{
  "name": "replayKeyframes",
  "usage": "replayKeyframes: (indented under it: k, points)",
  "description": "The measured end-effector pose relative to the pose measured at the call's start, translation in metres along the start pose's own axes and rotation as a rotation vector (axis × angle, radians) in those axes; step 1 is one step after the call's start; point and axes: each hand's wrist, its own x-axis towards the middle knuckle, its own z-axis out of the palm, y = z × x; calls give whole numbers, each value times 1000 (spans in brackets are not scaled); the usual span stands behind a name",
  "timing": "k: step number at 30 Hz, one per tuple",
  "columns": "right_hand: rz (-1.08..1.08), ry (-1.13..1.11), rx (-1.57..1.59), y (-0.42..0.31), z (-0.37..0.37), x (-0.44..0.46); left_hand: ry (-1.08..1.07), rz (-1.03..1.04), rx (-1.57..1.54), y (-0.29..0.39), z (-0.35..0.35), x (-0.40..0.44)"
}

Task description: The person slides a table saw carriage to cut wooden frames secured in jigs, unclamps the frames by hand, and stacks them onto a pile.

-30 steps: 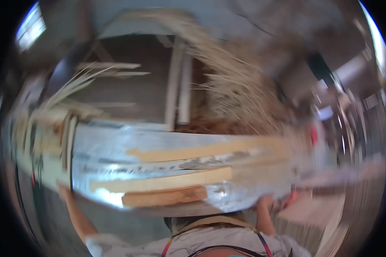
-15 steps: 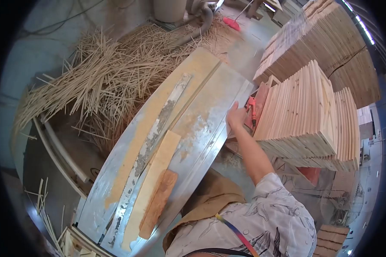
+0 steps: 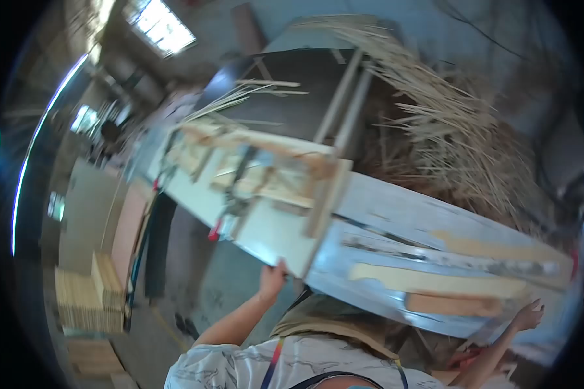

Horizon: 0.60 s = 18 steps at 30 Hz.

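A brown wood block [image 3: 453,305] lies beside a pale wood strip [image 3: 428,280], close to the metal bench's [image 3: 396,202] near edge. Just beyond its end, the right hand [image 3: 527,318] has fingers loosely parted. The left hand [image 3: 273,280] touches a pale board [image 3: 272,227] (gripping? I can't tell). A brushing forearm could knock the block off.

Desk [image 3: 383,201]: silver-grey, with tan patches. Long strip [image 3: 428,255]: mottled white and grey. Wooden board [image 3: 428,280]: plain pale yellow. Wooden block [image 3: 451,304]: orange-brown. Small handle [image 3: 215,232]: red. Apron [image 3: 337,318]: brown. Shirt [image 3: 233,356]: white, patterned with grey lines. Shoulder strap [image 3: 276,355]: yellow, red and blue.
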Motion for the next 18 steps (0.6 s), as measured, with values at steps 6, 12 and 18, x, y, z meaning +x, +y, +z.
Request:
replayKeyframes:
  k: [6, 12, 18]
  points:
    - [-847, -466, 1168, -216, -239, -347, -191, 270, 308, 101, -284, 83]
    - [-1078, -1226, 1157, -334, -455, -655, 776, 732, 818, 198, -506, 334]
    - [-838, -959, 982, -362, -477, -808, 317, 522, 861, 198, -545, 487]
